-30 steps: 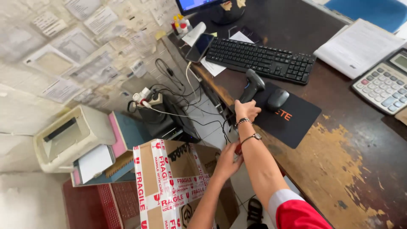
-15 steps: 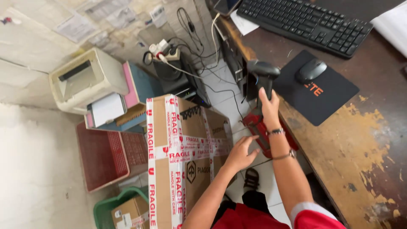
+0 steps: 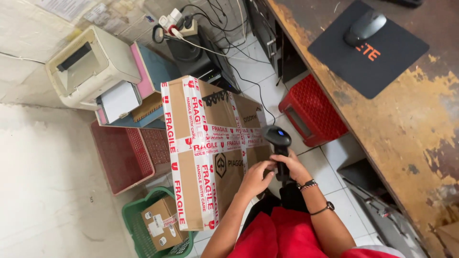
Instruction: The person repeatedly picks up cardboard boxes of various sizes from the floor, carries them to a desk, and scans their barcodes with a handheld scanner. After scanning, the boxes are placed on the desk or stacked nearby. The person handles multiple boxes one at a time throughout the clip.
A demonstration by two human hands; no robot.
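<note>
"Look at that wooden desk (image 3: 406, 138), its brown top worn to yellow patches along the near edge."

"White tiled floor (image 3: 330, 162) beneath, a red crate (image 3: 313, 110) tucked under the desk's edge, and a pale wall (image 3: 43, 181) opposite."

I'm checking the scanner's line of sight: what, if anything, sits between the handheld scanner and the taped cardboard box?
Nothing visible does. The black scanner, held in the right hand, hangs right over the taped cardboard box. The left hand rests at the box's near edge, beside the scanner's handle rather than under its head.
</note>
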